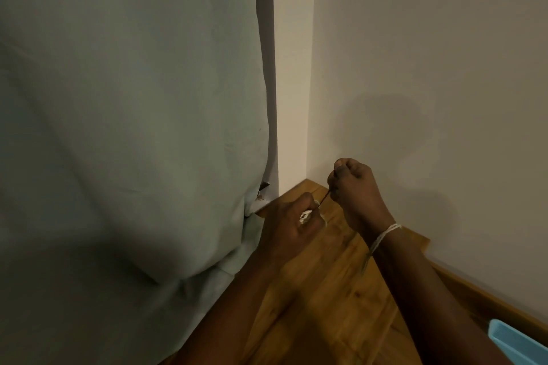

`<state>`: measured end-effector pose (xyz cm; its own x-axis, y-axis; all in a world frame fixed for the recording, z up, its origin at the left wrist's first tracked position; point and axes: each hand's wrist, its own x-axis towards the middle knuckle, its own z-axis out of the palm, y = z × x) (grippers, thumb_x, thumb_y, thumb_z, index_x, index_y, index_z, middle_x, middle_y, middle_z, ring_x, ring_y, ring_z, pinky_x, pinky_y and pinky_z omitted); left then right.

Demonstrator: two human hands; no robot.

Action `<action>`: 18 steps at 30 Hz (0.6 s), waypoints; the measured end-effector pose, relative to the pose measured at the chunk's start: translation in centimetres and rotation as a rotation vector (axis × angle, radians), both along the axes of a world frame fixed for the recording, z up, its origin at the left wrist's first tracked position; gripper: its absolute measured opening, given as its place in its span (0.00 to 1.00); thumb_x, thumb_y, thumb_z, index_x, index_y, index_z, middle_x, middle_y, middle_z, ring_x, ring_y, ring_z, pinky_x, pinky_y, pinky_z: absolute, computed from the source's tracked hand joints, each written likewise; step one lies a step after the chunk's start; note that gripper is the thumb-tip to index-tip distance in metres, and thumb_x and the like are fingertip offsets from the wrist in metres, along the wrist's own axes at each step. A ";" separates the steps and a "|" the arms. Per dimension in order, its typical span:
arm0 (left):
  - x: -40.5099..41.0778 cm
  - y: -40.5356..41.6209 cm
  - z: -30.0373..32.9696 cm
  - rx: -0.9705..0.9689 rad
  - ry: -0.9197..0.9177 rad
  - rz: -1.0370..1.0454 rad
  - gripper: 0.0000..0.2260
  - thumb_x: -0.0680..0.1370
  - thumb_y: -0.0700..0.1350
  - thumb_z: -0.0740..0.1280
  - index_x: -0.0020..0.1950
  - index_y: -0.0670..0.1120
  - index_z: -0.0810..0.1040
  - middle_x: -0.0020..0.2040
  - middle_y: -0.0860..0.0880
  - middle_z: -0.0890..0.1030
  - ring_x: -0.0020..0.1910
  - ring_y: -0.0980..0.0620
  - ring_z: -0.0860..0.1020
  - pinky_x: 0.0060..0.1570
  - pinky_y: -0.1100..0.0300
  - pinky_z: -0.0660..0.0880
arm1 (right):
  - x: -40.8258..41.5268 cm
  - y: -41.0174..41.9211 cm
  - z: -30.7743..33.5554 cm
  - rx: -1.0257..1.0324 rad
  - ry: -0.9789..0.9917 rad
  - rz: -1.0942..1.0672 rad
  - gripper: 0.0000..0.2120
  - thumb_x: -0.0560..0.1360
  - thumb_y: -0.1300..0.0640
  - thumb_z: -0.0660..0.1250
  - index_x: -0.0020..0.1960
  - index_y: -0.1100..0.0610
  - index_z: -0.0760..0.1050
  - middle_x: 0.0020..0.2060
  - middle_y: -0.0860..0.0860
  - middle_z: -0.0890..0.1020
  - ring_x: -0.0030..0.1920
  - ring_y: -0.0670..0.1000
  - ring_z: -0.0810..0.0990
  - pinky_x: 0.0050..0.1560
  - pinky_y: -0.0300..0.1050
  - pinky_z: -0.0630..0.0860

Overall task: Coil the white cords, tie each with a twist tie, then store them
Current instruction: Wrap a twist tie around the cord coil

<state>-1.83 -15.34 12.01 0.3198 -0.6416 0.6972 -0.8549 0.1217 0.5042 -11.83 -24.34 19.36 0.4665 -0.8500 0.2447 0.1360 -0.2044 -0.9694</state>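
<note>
A pale green curtain hangs far to the left of both hands and fills that side of the view, its lower edge sagging onto the wooden floor.

Just right of the curtain's hem, the left hand is curled into a loose fist around a small bundle of white cord; only a few pale loops show between the fingers, so how neatly it is coiled cannot be told. From the top of that fist a thin dark twist tie runs up and to the right.

The right hand, above and just right of the left, pinches the far end of the tie between thumb and curled fingers, holding it taut. A band of white string circles the right wrist. Behind both hands stands a plain wall, and at the lower right corner, well apart from them, pokes the edge of a light blue container.

The step in hand looks like tying: the coil is gathered and the tie is being drawn around it. The next move likely calls for wrapping the free end round the bundle and twisting it closed while the left hand holds the loops together. Storing is not yet done.
</note>
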 end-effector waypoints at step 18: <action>1.0 -0.1 -0.1 -0.053 0.836 -0.054 0.06 0.80 0.42 0.63 0.47 0.48 0.79 0.42 0.48 0.82 0.44 0.50 0.81 0.44 0.58 0.79 | -1.8 1.3 -1.6 0.279 -0.047 0.234 0.13 0.81 0.56 0.65 0.46 0.64 0.83 0.34 0.56 0.84 0.35 0.52 0.82 0.39 0.44 0.80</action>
